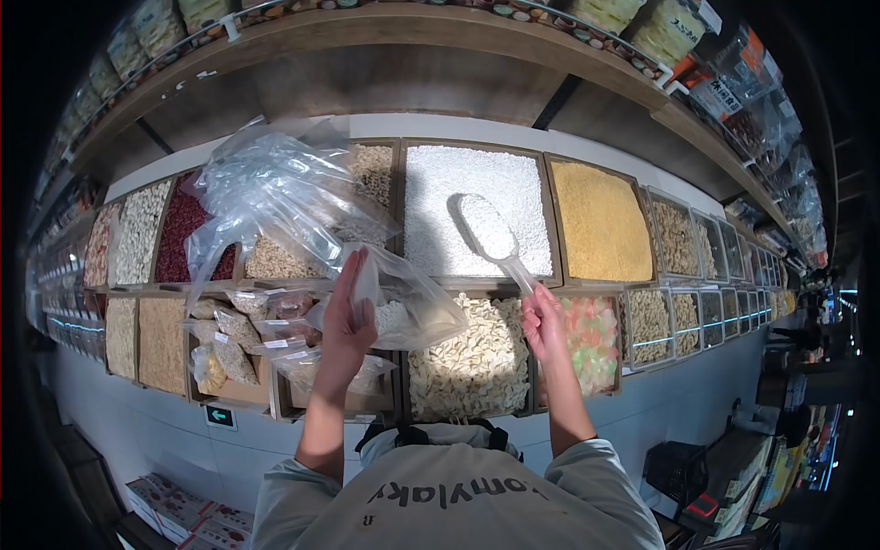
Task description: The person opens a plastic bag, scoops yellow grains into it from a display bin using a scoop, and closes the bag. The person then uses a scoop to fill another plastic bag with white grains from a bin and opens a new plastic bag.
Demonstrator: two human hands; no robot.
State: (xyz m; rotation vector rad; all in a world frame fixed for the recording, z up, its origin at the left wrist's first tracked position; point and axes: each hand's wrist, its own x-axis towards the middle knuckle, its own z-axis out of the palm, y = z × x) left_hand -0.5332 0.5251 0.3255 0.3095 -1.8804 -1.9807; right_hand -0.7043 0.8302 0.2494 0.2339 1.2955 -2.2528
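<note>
- Reaching forward from both sides of the body, the two forearms slant slightly inward over the rows of dry goods, their grey sleeves (612, 495) ending around the elbows.
- The right hand (545, 323) is curled closed around the end of a clear scoop (490, 229), knuckles up, with the handle running away from the fist.
- That scoop lies out ahead of the right hand, tilted up and to the left, its bowl over the white grains (426, 229) and filled with the same kind of grain.
- The left hand (353, 307) is raised with its fingers nearly straight, close together and pointing away from the body; it has hold of a clear plastic bag (422, 298) between thumb and fingers, though the exact grip is partly hidden by plastic.
- The bag spreads from the left hand toward the right, its near end above the edge of the pale flakes (467, 380); whether it contains anything I cannot tell.
- More crumpled plastic (266, 179) extends beyond the left hand, over the dark red beans (174, 234); whether it is one piece with the bag is unclear.
- The two hands are well apart, the right one near the pink and green pieces (591, 339), the left beside small packed bags (236, 357).
</note>
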